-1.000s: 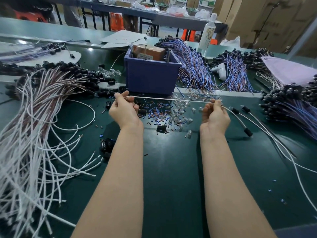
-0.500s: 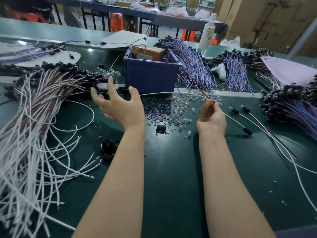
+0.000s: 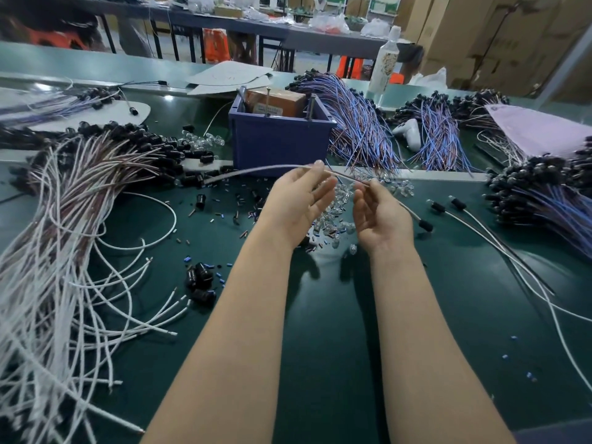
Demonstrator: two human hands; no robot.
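Note:
A long white wire (image 3: 256, 170) arcs in the air in front of a blue bin (image 3: 278, 142). One end hangs near the black caps at the left, and the other end carries a black cap (image 3: 425, 224) just right of my right hand. My left hand (image 3: 298, 200) is raised, palm turned inward and fingers fairly straight, with its top fingertip touching the wire. My right hand (image 3: 381, 213) faces it a short way apart and holds the wire at its fingertips; the wire passes behind that hand. Below both hands lies a pile of clear bulbs (image 3: 339, 213).
A big heap of white wires (image 3: 64, 219) covers the left of the green table (image 3: 336, 315). Blue-purple wire bundles (image 3: 358, 129) lie behind the bin and at the right (image 3: 544, 200). Loose black caps (image 3: 198, 280) sit left of my forearm. Capped white wires (image 3: 480, 225) trail at the right.
My left hand swung from the left back to the centre and now meets the wire beside my right hand. The wire has bowed upward, and my right hand has risen a little.

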